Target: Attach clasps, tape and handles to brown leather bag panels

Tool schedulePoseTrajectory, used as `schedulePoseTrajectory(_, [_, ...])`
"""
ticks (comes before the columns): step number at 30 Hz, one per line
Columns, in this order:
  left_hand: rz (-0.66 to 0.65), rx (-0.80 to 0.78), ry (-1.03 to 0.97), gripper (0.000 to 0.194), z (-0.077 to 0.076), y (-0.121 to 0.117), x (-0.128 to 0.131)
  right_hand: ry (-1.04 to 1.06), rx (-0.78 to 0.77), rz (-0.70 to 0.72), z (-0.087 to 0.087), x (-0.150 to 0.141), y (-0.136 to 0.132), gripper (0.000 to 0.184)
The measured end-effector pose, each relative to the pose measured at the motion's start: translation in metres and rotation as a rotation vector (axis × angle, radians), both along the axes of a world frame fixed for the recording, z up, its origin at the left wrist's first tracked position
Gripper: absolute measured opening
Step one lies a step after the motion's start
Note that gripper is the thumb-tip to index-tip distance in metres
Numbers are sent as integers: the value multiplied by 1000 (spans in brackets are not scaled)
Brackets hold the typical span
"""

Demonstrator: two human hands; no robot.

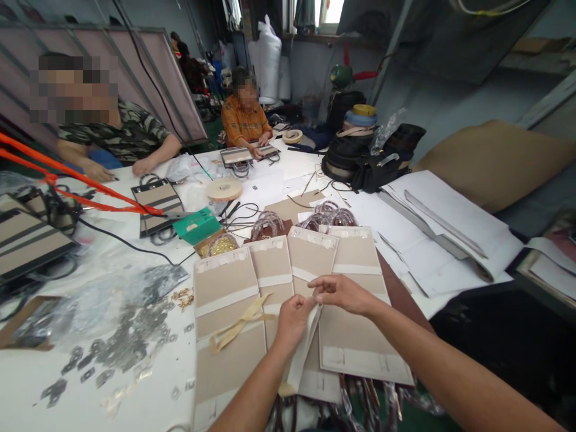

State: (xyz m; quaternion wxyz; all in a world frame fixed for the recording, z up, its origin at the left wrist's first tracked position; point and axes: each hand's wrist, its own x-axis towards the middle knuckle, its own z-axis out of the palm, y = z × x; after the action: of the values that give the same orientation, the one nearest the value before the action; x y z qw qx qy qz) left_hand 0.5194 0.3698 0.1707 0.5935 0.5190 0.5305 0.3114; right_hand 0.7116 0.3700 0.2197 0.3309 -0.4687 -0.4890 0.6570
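Several tan fabric panels (pixel 225 288) with white bands lie overlapped on the white table (pixel 148 396) in front of me. My left hand (pixel 292 321) is closed in a pinch on a white strip (pixel 302 351) that hangs down over the third panel. My right hand (pixel 342 293) pinches the top end of the same strip, fingertips touching those of the left. A loose cream backing strip (pixel 238 327) lies curled on the left panel.
Small metal fittings (pixel 121 342) are scattered at the left beside clear plastic bags. A green box (pixel 197 224), a tape roll (pixel 224 189) and gold hardware (pixel 219 245) sit behind the panels. Paper sheets (pixel 450 240) lie at right. Two other people work at the far side.
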Motion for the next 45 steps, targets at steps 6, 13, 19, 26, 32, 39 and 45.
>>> schedulePoseTrajectory(6, [-73,4,-47,46,7,-10,-2,-260,121,-77,1,2,-12,36])
schedulePoseTrajectory(13, [-182,258,131,19,10,-4,-7,-711,464,81,17,7,-7,22])
schedulePoseTrajectory(19, [-281,518,410,12,12,9,-13,-1072,743,348,22,-9,13,10])
schedulePoseTrajectory(26, [-434,799,579,24,7,21,-19,-1066,544,19,-9,-11,81,14])
schedulePoseTrajectory(32, [-253,212,219,11,-33,11,-9,-1070,382,-196,-50,-10,188,28])
schedulePoseTrajectory(39, [-279,34,139,9,-63,15,-12,-1274,308,-210,-82,-31,235,27])
schedulePoseTrajectory(45, [-280,20,106,9,-70,22,-10,-1428,338,-220,-90,-34,233,26])
